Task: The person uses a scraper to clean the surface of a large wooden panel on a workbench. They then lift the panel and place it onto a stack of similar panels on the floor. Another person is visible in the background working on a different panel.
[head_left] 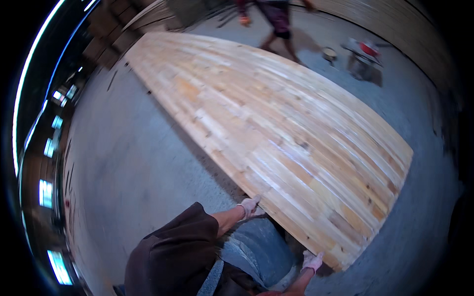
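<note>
A long, wide wooden panel (276, 133) made of many glued strips stretches from my front toward the far left. My left hand (251, 206), in a pale glove, is closed on the panel's near long edge. Farther right, close to the panel's near corner, my right hand (312, 260) in a similar glove grips the same edge. The fingers under the panel are hidden on both hands. What holds the panel up is mostly out of sight.
Beyond the panel's far side a person (276, 19) stands on the grey concrete floor (128, 148), blurred. A stand with a red item (368, 49) and a small round container (329, 54) are at the far right. Stacked boards (106, 34) rise at the far left.
</note>
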